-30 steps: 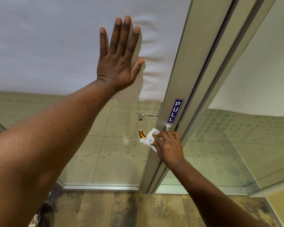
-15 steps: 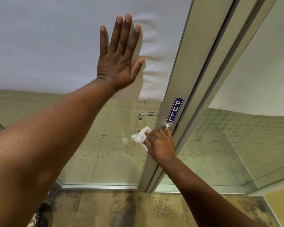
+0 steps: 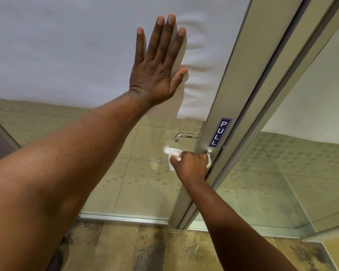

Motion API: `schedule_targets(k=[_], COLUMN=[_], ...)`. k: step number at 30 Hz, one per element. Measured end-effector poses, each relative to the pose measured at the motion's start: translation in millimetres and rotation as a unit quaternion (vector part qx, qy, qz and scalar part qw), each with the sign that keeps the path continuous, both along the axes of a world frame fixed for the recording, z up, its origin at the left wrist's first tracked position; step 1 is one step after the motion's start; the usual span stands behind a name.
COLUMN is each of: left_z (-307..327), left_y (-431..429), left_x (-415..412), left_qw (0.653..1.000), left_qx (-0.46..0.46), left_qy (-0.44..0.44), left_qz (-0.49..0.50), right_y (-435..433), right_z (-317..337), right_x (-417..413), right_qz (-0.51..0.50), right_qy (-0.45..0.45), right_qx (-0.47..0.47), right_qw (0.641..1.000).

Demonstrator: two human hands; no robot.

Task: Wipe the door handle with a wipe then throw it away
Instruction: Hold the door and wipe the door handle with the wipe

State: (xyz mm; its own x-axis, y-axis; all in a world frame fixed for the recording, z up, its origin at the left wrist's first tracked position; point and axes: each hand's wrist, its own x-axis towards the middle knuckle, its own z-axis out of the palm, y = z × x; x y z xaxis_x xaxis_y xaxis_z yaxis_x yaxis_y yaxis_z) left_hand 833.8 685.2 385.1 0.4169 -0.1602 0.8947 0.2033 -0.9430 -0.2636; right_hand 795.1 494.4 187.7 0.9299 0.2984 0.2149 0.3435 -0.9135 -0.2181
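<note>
The right hand (image 3: 190,165) is closed around the wipe (image 3: 169,151) on the door handle (image 3: 209,158), whose lever runs sideways under the fist. The left hand (image 3: 157,63) lies flat and open on the door (image 3: 86,45), well above, holding nothing.

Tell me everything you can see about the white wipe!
The wipe is white, thin and soft-looking, like tissue or cloth, and crumpled into a small wad. The right hand is closed around it where the door handle sticks out, so most of it is hidden; only one bunched end pokes out on the left, plus a strip below. It sits in front of the glass door, just under the PULL sign.
</note>
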Motion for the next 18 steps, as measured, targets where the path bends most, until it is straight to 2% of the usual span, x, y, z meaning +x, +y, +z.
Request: schedule_targets(k=[4,8,11,14,18], left_z=[-1,-1,-2,-3,-2], left_y=[1,1,2,2,2], left_x=[1,2,4,5,6], left_qw=[1.0,1.0,1.0,1.0,1.0], left_qx=[-0.002,0.003,0.006,0.004,0.007], left_qy=[0.002,-0.001,-0.007,-0.008,-0.013], left_qz=[-0.003,-0.005,-0.003,-0.005,0.0], right_y=[3,-7,-31,-56,-75], right_z=[7,15,19,20,19], right_x=[12,20,14,11,11], right_qz=[-0.012,-0.021,-0.035,-0.079,-0.075], right_qy=[0.024,0.018,-0.003,0.005,0.004], right_qx=[-0.003,0.033,0.133,0.26,0.34], right_qw=[1.0,0.999,0.991,0.962,0.937])
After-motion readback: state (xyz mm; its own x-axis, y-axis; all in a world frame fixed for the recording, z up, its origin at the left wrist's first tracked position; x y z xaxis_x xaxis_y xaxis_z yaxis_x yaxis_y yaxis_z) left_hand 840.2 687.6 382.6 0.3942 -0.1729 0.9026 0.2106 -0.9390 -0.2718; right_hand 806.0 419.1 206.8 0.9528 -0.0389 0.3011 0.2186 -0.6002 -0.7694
